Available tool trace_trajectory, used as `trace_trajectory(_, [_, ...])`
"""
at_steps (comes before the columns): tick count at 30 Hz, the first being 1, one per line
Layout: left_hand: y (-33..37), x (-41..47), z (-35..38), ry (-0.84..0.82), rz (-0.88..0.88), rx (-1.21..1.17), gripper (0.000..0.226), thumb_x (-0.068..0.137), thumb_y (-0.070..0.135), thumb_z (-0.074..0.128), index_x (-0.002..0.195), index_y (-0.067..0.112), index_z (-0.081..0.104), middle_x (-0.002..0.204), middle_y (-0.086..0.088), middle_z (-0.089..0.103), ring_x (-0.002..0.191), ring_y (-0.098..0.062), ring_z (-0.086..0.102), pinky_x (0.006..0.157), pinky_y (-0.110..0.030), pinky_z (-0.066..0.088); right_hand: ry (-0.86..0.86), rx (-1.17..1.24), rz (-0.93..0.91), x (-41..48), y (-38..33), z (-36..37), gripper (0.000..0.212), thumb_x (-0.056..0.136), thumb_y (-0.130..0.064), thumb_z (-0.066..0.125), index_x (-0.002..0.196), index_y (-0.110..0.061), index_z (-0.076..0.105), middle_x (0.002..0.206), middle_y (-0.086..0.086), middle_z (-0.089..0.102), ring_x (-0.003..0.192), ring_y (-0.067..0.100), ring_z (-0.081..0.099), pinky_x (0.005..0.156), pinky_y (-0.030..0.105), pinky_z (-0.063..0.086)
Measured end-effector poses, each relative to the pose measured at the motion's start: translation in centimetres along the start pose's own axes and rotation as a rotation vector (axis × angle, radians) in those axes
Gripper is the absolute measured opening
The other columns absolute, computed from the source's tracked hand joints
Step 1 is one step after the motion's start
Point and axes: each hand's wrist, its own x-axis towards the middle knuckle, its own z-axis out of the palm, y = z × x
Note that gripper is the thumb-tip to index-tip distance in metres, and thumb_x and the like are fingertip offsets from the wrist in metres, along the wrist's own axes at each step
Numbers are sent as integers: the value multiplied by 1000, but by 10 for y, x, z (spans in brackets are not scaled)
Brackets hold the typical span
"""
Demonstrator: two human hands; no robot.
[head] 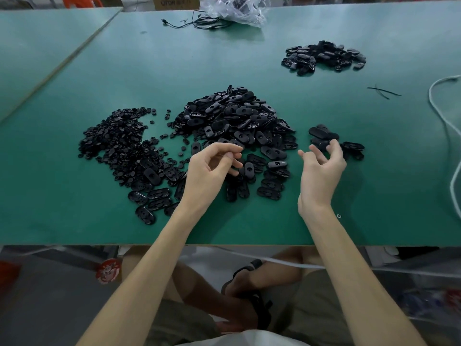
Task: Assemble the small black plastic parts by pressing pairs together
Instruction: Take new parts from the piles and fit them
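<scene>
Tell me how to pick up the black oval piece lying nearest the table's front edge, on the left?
Come straight down from above and set your grip across the narrow middle of the oval piece, one fingertip on each long side. It lies flat on the green table, with bare mat along its near side. A neighbouring piece crowds the far side, so go gently there.

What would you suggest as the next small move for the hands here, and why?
Probably lower the left hand to pick up the oval part lying just beside its fingertips. Neither hand visibly holds anything, and the right hand hovers open, so a new pair seems due.
</scene>
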Motion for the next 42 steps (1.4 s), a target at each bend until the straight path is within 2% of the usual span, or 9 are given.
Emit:
trace_trajectory(4, [2, -2, 1, -10, 17, 39, 21, 104, 0, 56, 110, 8, 75, 99, -3, 76, 90, -22, 75, 78, -33, 63, 19, -18, -18, -2, -3, 1, 54, 100, -1, 53, 152, -10, 42, 142, 6, 39, 114, 9, 66, 80, 12, 52])
trace_trajectory(7, [4, -3, 1, 16, 34, 50, 22, 103, -2, 56, 109, 8, 75, 100, -4, 76, 89, -21, 75, 77, -31, 62, -5, -45, -51, -5, -6, 1, 43, 98, -2, 57, 139, -14, 53, 131, 8, 51, 106, 11, 64, 89, 23, 56])
trace_trajectory(10, [7, -5, 1, 82, 71, 66, 25, 102, -6, 54, 109, 7, 74, 101, -4, 75, 88, -19, 74, 78, -29, 61, -158, -202, -195, -11, -9, 2, 26, 98, -10, 65, 122, -21, 68, 121, 3, 61, 101, 2, 63, 91, 17, 52])
trace_trajectory(13, [12, -5, -2, 168, 74, 102, 27, 101, -9, 52, 110, 6, 73, 100, -4, 74, 89, -18, 73, 79, -31, 62, -389, -422, -364, -16, -9, 6, 20, 96, -17, 73, 116, -21, 75, 113, -4, 65, 109, 13, 58, 91, 19, 49])
trace_trajectory(19, [21, 7, -40, 252, 85, 422, 31, 98, -9, 56, 112, 13, 72, 102, 1, 72, 89, -9, 69, 84, -20, 57, -545, -781, -471, -19, -2, 11, 25, 97, -25, 73, 122, -25, 74, 120, -9, 62, 123, 17, 39, 96, 23, 21])
trace_trajectory(24, [12, 17, -72, 73, -76, 976, 29, 98, 10, 69, 127, 11, 69, 120, -9, 66, 114, -28, 58, 108, -44, 46, -519, -799, -442, -18, -1, 12, 14, 98, -26, 72, 111, -27, 75, 113, -15, 55, 122, 18, 39, 93, 26, 19])
trace_trajectory(30, [14, 17, -72, 34, -121, 931, 13, 96, 9, 72, 108, 14, 74, 103, -4, 65, 100, -27, 61, 100, -46, 51, -517, -809, -441, -19, -2, 12, 9, 99, -25, 72, 107, -25, 75, 111, -14, 56, 122, 19, 40, 94, 28, 21])
trace_trajectory(37, [9, 14, -70, 79, 0, 981, 15, 100, 10, 67, 111, 13, 77, 104, -8, 71, 99, -26, 62, 100, -43, 51, -511, -714, -416, -19, -5, 9, 7, 98, -21, 72, 103, -25, 74, 108, -14, 61, 121, 16, 42, 92, 28, 22])
trace_trajectory(42, [11, 14, -69, 187, 79, 886, 18, 102, 7, 63, 115, 8, 75, 109, -8, 68, 93, -18, 64, 91, -25, 51, -456, -493, -392, -22, -8, 7, 11, 100, -18, 69, 101, -28, 65, 94, -20, 66, 106, 8, 55, 101, 37, 45])
